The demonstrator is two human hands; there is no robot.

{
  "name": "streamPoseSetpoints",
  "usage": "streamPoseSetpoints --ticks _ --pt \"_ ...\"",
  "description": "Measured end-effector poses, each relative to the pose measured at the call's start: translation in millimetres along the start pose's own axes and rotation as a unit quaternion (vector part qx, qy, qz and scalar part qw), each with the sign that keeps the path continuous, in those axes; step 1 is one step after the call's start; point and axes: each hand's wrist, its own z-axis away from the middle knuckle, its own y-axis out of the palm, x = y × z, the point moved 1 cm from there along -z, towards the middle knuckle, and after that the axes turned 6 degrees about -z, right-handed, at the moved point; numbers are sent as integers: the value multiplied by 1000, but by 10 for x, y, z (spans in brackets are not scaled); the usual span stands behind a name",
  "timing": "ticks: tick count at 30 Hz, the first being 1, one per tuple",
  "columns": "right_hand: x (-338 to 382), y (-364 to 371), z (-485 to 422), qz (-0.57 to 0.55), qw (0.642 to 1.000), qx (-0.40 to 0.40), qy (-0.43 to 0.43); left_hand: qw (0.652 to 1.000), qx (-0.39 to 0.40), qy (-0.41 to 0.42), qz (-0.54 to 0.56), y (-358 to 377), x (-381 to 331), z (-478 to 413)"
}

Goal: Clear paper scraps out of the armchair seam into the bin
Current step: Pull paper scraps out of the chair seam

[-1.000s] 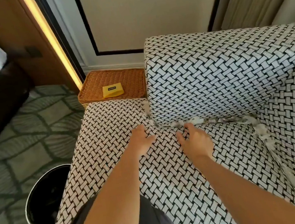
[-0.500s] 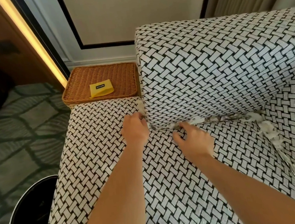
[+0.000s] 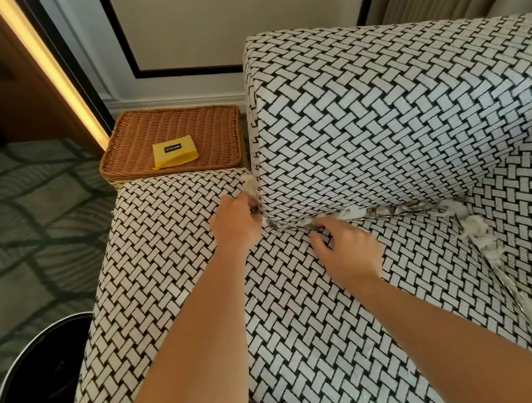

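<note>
Bin (image 3: 30, 391): placed low at the left, beside the armchair seat (image 3: 175, 296).
Wicker tray (image 3: 201, 125): seen beyond the seat; a yellow packet (image 3: 174, 151) is laid on it.
Left hand (image 3: 234, 225): fingers curled at the seam's front corner; whether anything is held cannot be told.
Right hand (image 3: 347, 248): fingers bent, tips at the seam; hold cannot be told.
Paper scraps (image 3: 353, 213): lodged along the seam under the armrest (image 3: 382, 120).

A yellow packet (image 3: 175, 152) lies in a wicker tray (image 3: 136, 140) on patterned green carpet (image 3: 26, 224).
</note>
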Motion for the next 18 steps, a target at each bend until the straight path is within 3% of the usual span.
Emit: streamPoseSetpoints --ticks 10,18 --pt "-35 63 -60 -26 998 16 -56 999 -25 18 43 17 62 76" --pt "-56 91 -39 -30 996 -30 -76 984 59 -6 170 -146 228 459"
